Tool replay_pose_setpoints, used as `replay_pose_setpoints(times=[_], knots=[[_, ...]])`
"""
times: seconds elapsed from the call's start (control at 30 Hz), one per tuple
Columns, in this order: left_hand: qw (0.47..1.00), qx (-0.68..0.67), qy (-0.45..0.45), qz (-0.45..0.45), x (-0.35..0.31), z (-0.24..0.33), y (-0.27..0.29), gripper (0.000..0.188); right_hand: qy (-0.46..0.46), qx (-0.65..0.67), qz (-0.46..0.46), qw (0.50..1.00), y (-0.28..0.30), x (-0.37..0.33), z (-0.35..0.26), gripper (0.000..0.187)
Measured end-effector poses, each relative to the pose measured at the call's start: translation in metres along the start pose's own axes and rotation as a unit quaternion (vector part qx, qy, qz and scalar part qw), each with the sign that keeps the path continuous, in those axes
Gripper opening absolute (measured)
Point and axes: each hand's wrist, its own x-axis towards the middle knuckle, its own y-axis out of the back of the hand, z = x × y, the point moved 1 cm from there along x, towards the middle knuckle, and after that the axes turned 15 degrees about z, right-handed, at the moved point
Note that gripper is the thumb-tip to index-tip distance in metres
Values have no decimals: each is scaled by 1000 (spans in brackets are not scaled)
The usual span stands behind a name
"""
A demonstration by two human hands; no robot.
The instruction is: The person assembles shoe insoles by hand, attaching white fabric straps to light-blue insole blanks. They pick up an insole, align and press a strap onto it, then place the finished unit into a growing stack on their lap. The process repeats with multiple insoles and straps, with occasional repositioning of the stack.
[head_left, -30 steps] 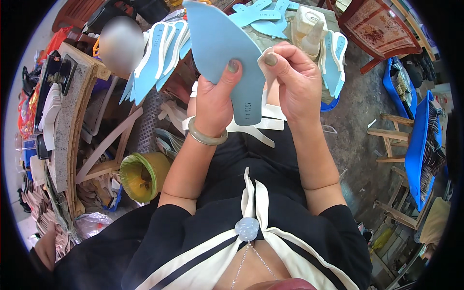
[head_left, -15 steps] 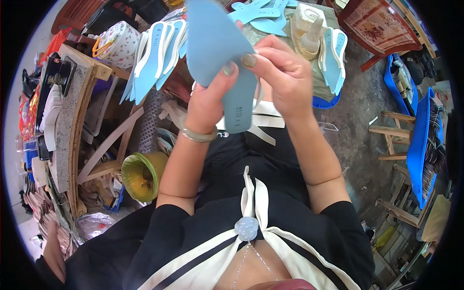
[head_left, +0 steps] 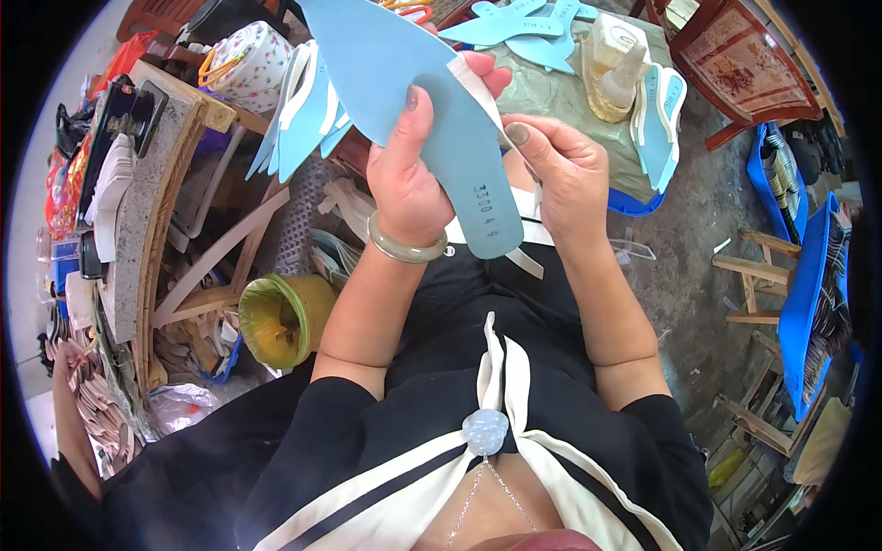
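Observation:
A light-blue insole (head_left: 395, 78) is in my left hand (head_left: 409, 197), its narrow end tilted down toward me. The thumb lies across the insole's face, with fingers behind and beyond its right edge. My right hand (head_left: 571, 174) pinches a white strip (head_left: 478, 92) between thumb and forefinger, at the insole's right edge. The strip's upper part lies against that edge; whether it is stuck there I cannot tell. More white strips (head_left: 525, 264) rest on my lap, partly hidden beneath the insole.
Blue insoles with white strips hang at the left (head_left: 317, 106) and on the right side (head_left: 654, 129) of a cloth-covered surface (head_left: 570, 101). That surface also bears a cloudy plastic bottle (head_left: 620, 87) and bare insoles (head_left: 542, 41). A lined bin (head_left: 289, 317) stands left; another person's arm (head_left: 78, 427) shows far left.
The insole has tilted, its narrow end swinging right, and its edge strip now shows. My right hand has slid slightly down and right along that edge. The view has shifted a little.

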Motion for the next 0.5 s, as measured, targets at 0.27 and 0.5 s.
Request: replay_pose_setpoints(times=[0.27,0.5], knots=[[1000,1,-10,-12,1,9,5,53,-10,42,-15,999,-7,-18,15,17],[999,-29,25,-5,1,14,3,62,109,-45,-3,993,-3,-11,4,15]])
